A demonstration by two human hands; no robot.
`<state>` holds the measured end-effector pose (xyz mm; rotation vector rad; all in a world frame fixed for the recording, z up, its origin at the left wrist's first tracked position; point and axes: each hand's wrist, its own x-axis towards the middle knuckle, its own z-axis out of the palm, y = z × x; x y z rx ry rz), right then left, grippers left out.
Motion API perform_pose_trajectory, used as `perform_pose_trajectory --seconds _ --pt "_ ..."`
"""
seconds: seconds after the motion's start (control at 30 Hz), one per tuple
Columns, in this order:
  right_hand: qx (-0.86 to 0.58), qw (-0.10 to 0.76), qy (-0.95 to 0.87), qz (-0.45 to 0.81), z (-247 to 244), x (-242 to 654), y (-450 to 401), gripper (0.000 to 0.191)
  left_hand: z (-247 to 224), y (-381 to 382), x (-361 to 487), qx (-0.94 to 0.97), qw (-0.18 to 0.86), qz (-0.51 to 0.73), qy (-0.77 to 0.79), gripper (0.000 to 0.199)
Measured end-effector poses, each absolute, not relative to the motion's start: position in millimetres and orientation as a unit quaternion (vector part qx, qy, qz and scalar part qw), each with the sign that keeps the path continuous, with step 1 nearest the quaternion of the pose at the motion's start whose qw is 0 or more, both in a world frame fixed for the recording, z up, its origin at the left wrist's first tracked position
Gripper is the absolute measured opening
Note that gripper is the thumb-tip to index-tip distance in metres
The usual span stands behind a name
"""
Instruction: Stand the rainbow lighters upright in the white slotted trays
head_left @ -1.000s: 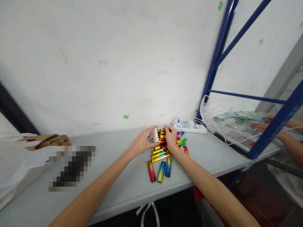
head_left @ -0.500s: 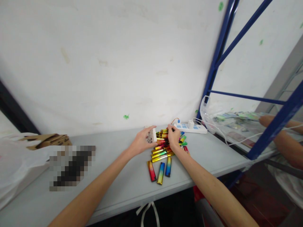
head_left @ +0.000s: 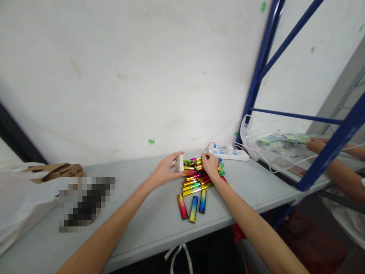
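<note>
A pile of shiny lighters (head_left: 191, 186) in gold, red, green and pink lies on the grey table. My left hand (head_left: 164, 172) is closed around a small white holder (head_left: 180, 163) with holes in it, tipped on its side at the pile's left. Several lighters reach up to the holder's edge; whether they sit inside it is hard to see. Over the pile's right side, my right hand (head_left: 210, 165) has its fingers curled around a lighter, with a dark end showing at the fingers. Nearer the front edge lie a red-yellow lighter (head_left: 182, 206) and two blue-yellow ones.
Behind the pile, a white power strip (head_left: 232, 153) with a plug and cable lies along the wall. Blue shelf posts (head_left: 256, 76) rise at the right, with plastic bags and another person's arms (head_left: 339, 167) beyond. White bags (head_left: 25, 194) and brown cardboard (head_left: 62, 171) occupy the left.
My left hand and the white holder have shifted slightly left, exposing more of the lighters between my hands. My right hand has stayed nearly in place, and the three front lighters have not moved.
</note>
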<state>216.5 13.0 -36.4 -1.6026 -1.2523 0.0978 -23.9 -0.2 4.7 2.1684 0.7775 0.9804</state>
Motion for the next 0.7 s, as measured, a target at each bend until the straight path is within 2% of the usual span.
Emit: perform_pose_trajectory --seconds 0.33,0.43,0.7 --pt "-0.671 0.394 -0.627 -0.027 -38 219 16 0.029 4 9 -25 0.805 0.346 0.364 0.317 0.093" --pt "-0.669 0.365 -0.646 -0.041 -36 218 14 0.028 2 12 -26 0.797 0.354 0.371 0.319 0.090" --pt "-0.649 0.340 -0.677 -0.062 -33 221 14 0.021 -3 15 -26 0.786 0.361 0.376 0.333 0.086"
